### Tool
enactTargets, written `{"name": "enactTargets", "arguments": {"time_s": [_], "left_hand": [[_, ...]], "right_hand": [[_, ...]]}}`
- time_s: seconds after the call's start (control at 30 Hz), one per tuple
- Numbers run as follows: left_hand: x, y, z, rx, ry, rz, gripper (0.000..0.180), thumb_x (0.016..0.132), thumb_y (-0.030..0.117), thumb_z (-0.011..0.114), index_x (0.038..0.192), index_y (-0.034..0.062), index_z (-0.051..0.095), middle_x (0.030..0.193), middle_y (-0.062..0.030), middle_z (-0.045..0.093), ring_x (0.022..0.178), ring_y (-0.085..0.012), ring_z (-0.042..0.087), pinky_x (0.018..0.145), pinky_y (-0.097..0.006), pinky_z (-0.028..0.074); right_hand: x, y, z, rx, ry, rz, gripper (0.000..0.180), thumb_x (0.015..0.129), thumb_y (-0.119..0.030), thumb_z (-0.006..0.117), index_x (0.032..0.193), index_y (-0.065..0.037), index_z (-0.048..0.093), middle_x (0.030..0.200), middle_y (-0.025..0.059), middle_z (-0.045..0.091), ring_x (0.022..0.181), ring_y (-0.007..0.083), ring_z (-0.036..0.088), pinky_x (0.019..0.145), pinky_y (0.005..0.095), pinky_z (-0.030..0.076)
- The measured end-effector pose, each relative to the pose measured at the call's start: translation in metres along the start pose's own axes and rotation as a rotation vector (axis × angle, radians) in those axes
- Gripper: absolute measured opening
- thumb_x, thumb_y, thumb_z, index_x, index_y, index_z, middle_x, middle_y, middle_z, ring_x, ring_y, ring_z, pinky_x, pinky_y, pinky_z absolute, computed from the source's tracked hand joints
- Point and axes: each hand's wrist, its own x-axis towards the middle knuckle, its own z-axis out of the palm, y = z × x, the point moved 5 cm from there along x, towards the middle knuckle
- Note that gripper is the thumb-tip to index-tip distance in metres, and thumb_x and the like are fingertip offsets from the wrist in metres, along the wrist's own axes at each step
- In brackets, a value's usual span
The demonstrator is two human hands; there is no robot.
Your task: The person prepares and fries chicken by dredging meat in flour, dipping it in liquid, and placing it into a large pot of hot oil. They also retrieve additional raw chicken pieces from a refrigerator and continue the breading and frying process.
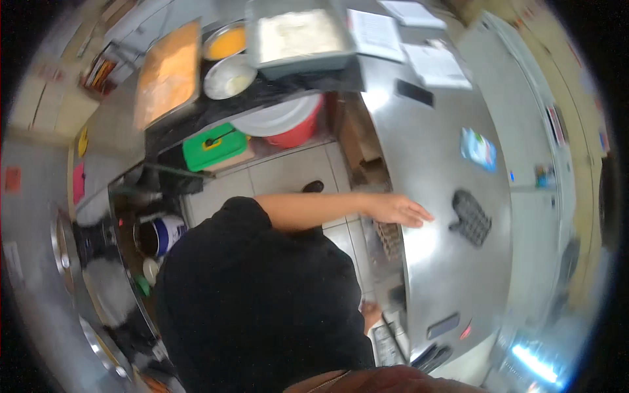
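Note:
My left hand (400,210) reaches out over the near edge of the steel table (432,164), fingers stretched out and nothing in them. Closest to its fingertips lies a dark grey patterned oven mitt (470,218). Lower down, my right hand (371,314) shows only in part beside my black shirt (262,308). A thin dark bar (395,339) and a white boxy thing (388,347) are close to that hand; whether it grips either is unclear, as its fingers are mostly hidden and blurred.
The table also bears a blue-and-white packet (478,149), a dark flat slab (415,92), a phone (443,325) and papers (436,64). A grey tub of white powder (298,36), an orange-filled tray (169,75) and bowls (229,76) stand beyond. Underneath are a red bucket (295,131) and green-lidded box (215,147).

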Motion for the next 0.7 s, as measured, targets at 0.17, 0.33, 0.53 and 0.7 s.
{"name": "enactTargets", "arguments": {"time_s": [0.17, 0.33, 0.53, 0.7], "left_hand": [[-0.13, 0.058, -0.182, -0.03, 0.46, 0.077, 0.039, 0.105, 0.024, 0.048, 0.139, 0.0059, 0.054, 0.139, -0.0137, 0.056, 0.121, -0.0197, 0.06, 0.101, -0.038, 0.048], [-0.297, 0.116, -0.273, 0.208, 1.074, 0.163, 0.035, 0.093, -0.001, 0.053, 0.127, 0.0036, 0.062, 0.113, -0.0089, 0.069, 0.103, -0.0181, 0.067, 0.091, -0.033, 0.053], [-0.624, 0.106, -0.339, 1.006, 2.246, -0.93, 0.043, 0.084, 0.032, 0.074, 0.118, 0.006, 0.066, 0.105, -0.0186, 0.069, 0.095, -0.034, 0.068, 0.084, -0.044, 0.054], [-0.8, 0.047, -0.399, 0.935, 2.139, -1.252, 0.044, 0.085, 0.041, 0.071, 0.114, 0.009, 0.068, 0.116, -0.02, 0.067, 0.111, -0.037, 0.063, 0.102, -0.051, 0.045]], "right_hand": [[0.062, -0.065, 0.026, 0.027, -0.294, 0.092, 0.031, 0.089, -0.014, 0.068, 0.114, 0.004, 0.062, 0.102, 0.0185, 0.067, 0.086, 0.026, 0.066, 0.071, 0.0393, 0.052], [0.162, -0.159, 0.051, 0.124, -0.459, 0.087, 0.03, 0.091, -0.014, 0.067, 0.115, 0.004, 0.062, 0.1, 0.0166, 0.067, 0.082, 0.0234, 0.066, 0.066, 0.0369, 0.052], [0.233, -0.26, 0.075, 0.159, -0.565, -0.003, 0.029, 0.093, -0.015, 0.066, 0.115, 0.003, 0.063, 0.098, 0.0143, 0.068, 0.077, 0.0204, 0.066, 0.059, 0.034, 0.051], [0.248, -0.294, 0.094, 0.168, -0.664, -0.067, 0.029, 0.094, -0.015, 0.065, 0.116, 0.003, 0.064, 0.096, 0.0124, 0.069, 0.073, 0.0179, 0.065, 0.053, 0.0316, 0.05]]}}
